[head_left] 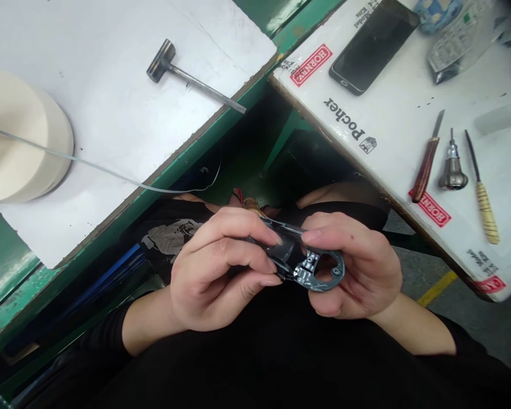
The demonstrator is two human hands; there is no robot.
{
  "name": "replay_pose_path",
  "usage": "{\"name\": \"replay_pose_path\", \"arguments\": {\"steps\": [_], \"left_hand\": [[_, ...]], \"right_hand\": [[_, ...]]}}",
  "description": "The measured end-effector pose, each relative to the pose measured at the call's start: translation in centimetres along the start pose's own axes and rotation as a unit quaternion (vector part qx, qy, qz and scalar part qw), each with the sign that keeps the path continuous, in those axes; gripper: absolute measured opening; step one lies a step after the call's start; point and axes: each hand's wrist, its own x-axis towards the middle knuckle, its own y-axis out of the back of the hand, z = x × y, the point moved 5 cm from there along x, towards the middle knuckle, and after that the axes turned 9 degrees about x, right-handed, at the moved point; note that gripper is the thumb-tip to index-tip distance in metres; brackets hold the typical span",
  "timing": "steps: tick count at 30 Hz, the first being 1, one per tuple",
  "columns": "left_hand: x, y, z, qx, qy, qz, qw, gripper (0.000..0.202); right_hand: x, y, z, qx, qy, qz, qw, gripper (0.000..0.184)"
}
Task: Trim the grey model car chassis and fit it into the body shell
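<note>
Between my two hands, above my lap, is a dark grey model part (310, 271) with a round opening at its right end and silvery detail next to the opening. A glossy black section of it shows in the middle. My left hand (221, 267) pinches the left end with thumb and fingers. My right hand (357, 264) grips the right end, thumb on the upper edge and fingers below the ring. Fingers cover both ends, so its full shape is hidden.
On the left table lie a small metal hammer (191, 79) and a cream round block (25, 142) with a thin clear tube (123, 178). The right table (392, 176) bears a smartphone (372, 45), a wooden-handled knife (426, 162), a pin vise (453, 170), a file (485, 207) and plastic bags (455, 45).
</note>
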Motion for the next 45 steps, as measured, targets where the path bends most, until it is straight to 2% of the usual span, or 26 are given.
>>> {"name": "replay_pose_path", "arguments": {"steps": [6, 12, 21, 27, 32, 36, 39, 45], "left_hand": [[0.00, -0.11, 0.15, -0.014, 0.030, -0.004, 0.999, 0.017], [0.05, -0.19, 0.12, 0.002, -0.014, 0.013, 1.000, 0.015], [-0.14, -0.34, 0.19, -0.024, 0.021, -0.008, 0.999, 0.015], [-0.26, -0.37, 0.04, -0.012, -0.019, 0.021, 1.000, 0.016], [-0.13, -0.21, -0.04, -0.003, -0.013, 0.016, 1.000, 0.016], [-0.11, -0.17, 0.13, -0.014, 0.011, -0.012, 1.000, 0.017], [-0.19, -0.24, 0.14, -0.023, 0.029, -0.024, 0.999, 0.022], [-0.19, -0.15, 0.06, -0.014, 0.010, -0.018, 1.000, 0.026]], "right_hand": [[0.17, 0.03, -0.14, -0.011, 0.003, -0.004, 1.000, 0.055], [0.29, 0.00, -0.13, -0.005, 0.009, 0.007, 1.000, 0.055], [0.13, -0.06, -0.23, 0.008, 0.001, 0.004, 1.000, 0.060], [0.00, 0.00, -0.13, 0.001, 0.003, 0.006, 1.000, 0.061], [0.05, -0.10, -0.17, -0.001, 0.008, 0.004, 1.000, 0.060], [0.11, -0.04, -0.25, -0.004, -0.008, 0.003, 1.000, 0.055], [-0.04, 0.22, -0.25, -0.010, -0.013, 0.025, 1.000, 0.053], [-0.39, 0.47, 0.12, -0.009, -0.013, 0.045, 0.999, 0.054]]}}
